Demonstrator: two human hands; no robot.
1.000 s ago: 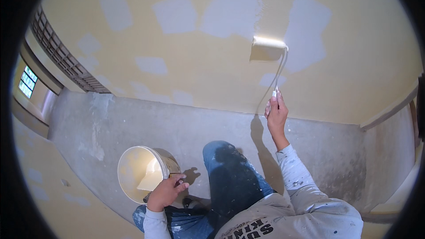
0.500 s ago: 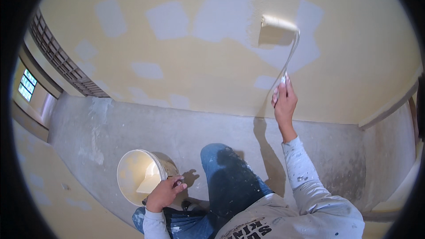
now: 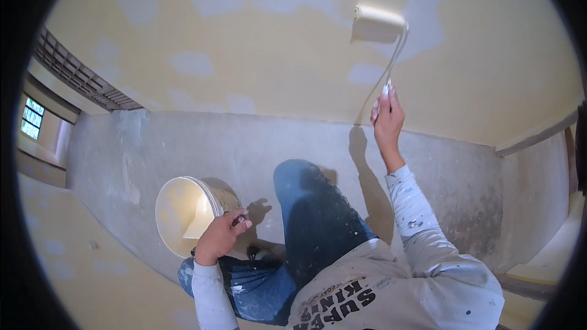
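Note:
My right hand (image 3: 388, 113) is closed round the handle of a paint roller (image 3: 380, 19), arm stretched forward. The roller's cream-coated sleeve lies against the yellow wall (image 3: 263, 76) beside a pale patch (image 3: 422, 18), and its wire frame bends down to my fingers. At lower left, my left hand (image 3: 223, 232) hangs in front of the rim of a white bucket (image 3: 226, 198), fingers loosely bent and apart. Whether it touches the rim I cannot tell. Cream paint (image 3: 199, 220) shows inside the bucket, partly hidden by that hand.
Grey concrete floor (image 3: 428, 171) runs along the wall's base. Several pale patches mark the wall. My bent knee (image 3: 299, 177), in paint-spotted jeans, rises between bucket and right arm. A slatted grille (image 3: 79, 79) and a window (image 3: 32, 118) lie at far left; a low ledge (image 3: 538, 137) is at right.
The roller has moved down the wall, leaving yellow over part of the large pale patch. My right hand still grips it. The whole view has shifted, while my left hand stays by the bucket.

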